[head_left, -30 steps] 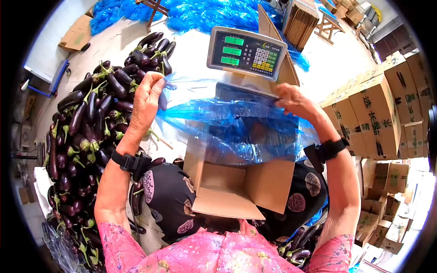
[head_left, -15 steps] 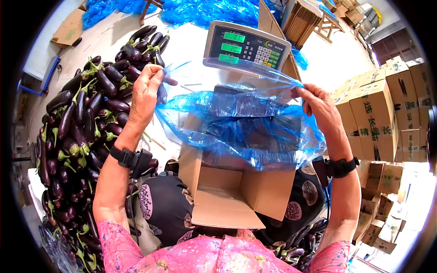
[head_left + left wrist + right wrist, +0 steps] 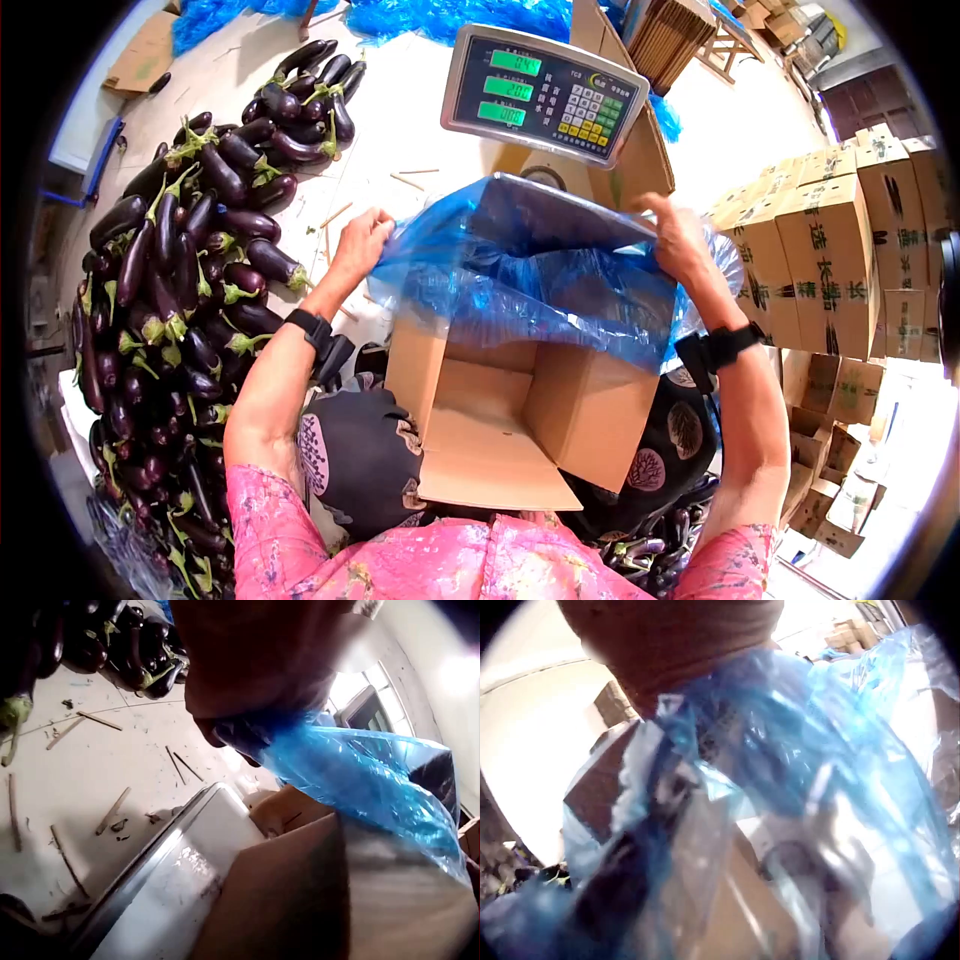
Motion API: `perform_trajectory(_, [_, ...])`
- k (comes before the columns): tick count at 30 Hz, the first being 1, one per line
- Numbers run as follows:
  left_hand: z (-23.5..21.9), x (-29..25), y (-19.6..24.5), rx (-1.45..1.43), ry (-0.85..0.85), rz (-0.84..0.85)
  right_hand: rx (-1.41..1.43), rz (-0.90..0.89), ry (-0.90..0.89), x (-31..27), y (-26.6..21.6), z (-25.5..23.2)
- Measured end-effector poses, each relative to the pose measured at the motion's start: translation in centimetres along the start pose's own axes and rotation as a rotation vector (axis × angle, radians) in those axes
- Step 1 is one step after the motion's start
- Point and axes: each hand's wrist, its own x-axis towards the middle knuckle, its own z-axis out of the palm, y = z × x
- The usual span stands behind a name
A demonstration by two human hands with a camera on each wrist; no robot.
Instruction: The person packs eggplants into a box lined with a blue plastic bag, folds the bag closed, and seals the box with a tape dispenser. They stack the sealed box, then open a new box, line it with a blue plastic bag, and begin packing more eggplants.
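A thin blue plastic bag (image 3: pixel 560 285) is spread over the far side of an open cardboard box (image 3: pixel 480 400) that stands between the person's knees. My left hand (image 3: pixel 362 245) pinches the bag's left edge; in the left wrist view the film runs out from under the curled fingers. At the opposite edge, my right hand (image 3: pixel 682 242) grips the film beside the box's far right corner. Bunched film hides most of its fingers in the right wrist view. A far box flap shows dark through the bag, and the near flap (image 3: pixel 495 480) hangs outward, uncovered.
A digital scale display (image 3: pixel 545 92) stands beyond the box. Many eggplants (image 3: pixel 190 260) are heaped on the left, with loose stalks (image 3: pixel 112 810) on the floor. Printed cartons (image 3: pixel 820 240) are stacked on the right. More blue bags (image 3: pixel 450 18) lie at the back.
The right hand first reached the bag's edge, and both hands stretched it wide. Since then both have come down, the left also inward, drawing the film over the box's far flap.
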Motion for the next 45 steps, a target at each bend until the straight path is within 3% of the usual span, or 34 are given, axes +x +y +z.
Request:
perform_trajectory(2, [-0.1, -2.0, -0.8, -0.078, -0.012, -0.107, 0.029, -0.164, 0.292, -1.2, -2.7, -1.2])
perform_trajectory(4, [-1.2, -3.7, 0.0, 0.024, 0.190, -0.051, -0.004, -0.155, 0.375, -3.3, -7.0, -3.5])
perform_trajectory(6, [-2.9, -4.5, -0.1, 0.156, 0.329, 0.044, 0.093, -0.135, 0.275, -6.0, -10.5, -4.2])
perform_trajectory(8, [-4.6, -5.5, 2.4, 0.237, 0.454, 0.133, -0.028, -0.403, 0.165, -7.5, -12.4, -3.6])
perform_trajectory(9, [-5.2, -5.9, 3.4, 0.101, 0.445, 0.109, -0.101, -0.406, 0.095, -8.1, -12.4, -2.3])
perform_trajectory(12, [-6.9, -8.3, 11.0, -0.220, -0.006, 0.169, -0.316, -0.167, -0.442, -7.0, -10.8, 1.2])
perform_trajectory(14, [-7.1, -9.5, 14.6, -0.191, -0.220, 0.242, -0.265, -0.253, -0.419, -7.6, -10.9, 1.1])
perform_trajectory(17, [-7.6, -10.2, 18.6, 0.049, -0.464, 0.476, 0.225, -0.378, -0.276, -9.3, -11.9, -0.5])
perform_trajectory(20, [-6.7, -9.8, 18.5, 0.326, -0.435, 0.831, 0.493, -0.002, -0.430, -9.9, -12.8, -3.4])
perform_trajectory(21, [-6.4, -9.9, 18.9, 0.367, -0.475, 0.825, 0.744, 0.132, -0.465, -9.8, -12.5, -3.4])
perform_trajectory(22, [-6.0, -10.2, 19.2, 0.388, -0.447, 0.843, 0.713, 0.375, -0.261, -10.8, -14.0, -4.6])
perform_trajectory(24, [-4.7, -10.9, 19.6, 0.432, -0.387, 0.877, 1.023, 0.388, -0.312, -10.5, -12.6, -3.5])
perform_trajectory(25, [-4.2, -11.1, 19.8, 0.431, -0.285, 0.984, 1.150, 0.371, -0.334, -10.3, -12.5, -3.3])
perform_trajectory(27, [-3.6, -10.3, 19.2, 0.343, -0.263, 0.930, 1.289, 0.234, -0.343, -10.4, -12.8, -3.3])
perform_trajectory(29, [-3.3, -9.2, 18.4, 0.185, -0.165, 0.976, 1.058, 0.082, -0.364, -10.7, -9.4, -2.1])
perform_trajectory(31, [-4.9, -9.4, 18.1, 0.172, -0.232, 0.907, 1.074, 0.112, -0.396, -11.0, -10.4, -3.1])
perform_trajectory(33, [-6.5, -10.4, 17.9, 0.092, -0.309, 0.756, 1.333, 0.322, -0.452, -11.8, -13.4, -5.4])
perform_trajectory(35, [-8.5, -12.2, 18.4, 0.028, -0.435, 0.631, 1.173, 0.288, -0.571, -12.3, -13.3, -5.8])
perform_trajectory(37, [-10.6, -13.9, 18.7, 0.021, -0.533, 0.536, 1.028, 0.290, -0.466, -14.5, -16.3, -6.5])
perform_trajectory(38, [-11.8, -14.8, 18.9, 0.032, -0.594, 0.533, 0.936, 0.116, -0.577, -15.6, -16.7, -7.3])
perform_trajectory(41, [-14.8, -17.4, 18.2, 0.064, -0.797, 0.526, 0.705, -0.230, -0.616, -19.5, -19.6, -8.2])
perform_trajectory(45, [-16.1, -20.2, 15.4, 0.054, -1.042, 0.330, 0.504, -0.416, -0.629, -24.5, -21.3, -5.0])
